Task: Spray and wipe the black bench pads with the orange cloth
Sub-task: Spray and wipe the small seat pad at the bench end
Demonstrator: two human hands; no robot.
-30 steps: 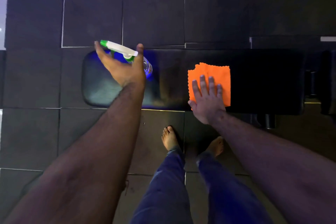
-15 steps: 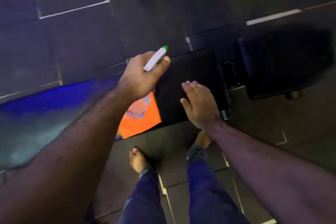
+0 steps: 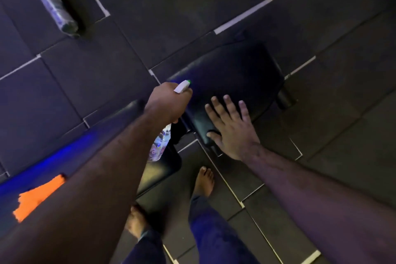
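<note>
My left hand (image 3: 168, 103) is shut on a clear spray bottle (image 3: 159, 148) with a white, green-tipped nozzle, which points at the small black seat pad (image 3: 233, 75). My right hand (image 3: 231, 126) lies flat and open on the near corner of that seat pad, fingers spread. The long black back pad (image 3: 162, 169) runs from the centre to the lower left, lit blue, mostly behind my left forearm. The orange cloth (image 3: 36, 197) lies on it at the far left, away from both hands.
Dark rubber floor tiles with pale seams surround the bench. A bench leg (image 3: 285, 98) sticks out at the seat's right end. A metal machine frame (image 3: 57, 2) stands at the upper left. My bare feet (image 3: 204, 182) stand by the bench's near side.
The view has swung right toward the seat pad. My right hand left the orange cloth and now rests on the seat pad. My left hand carried the bottle over to the seat.
</note>
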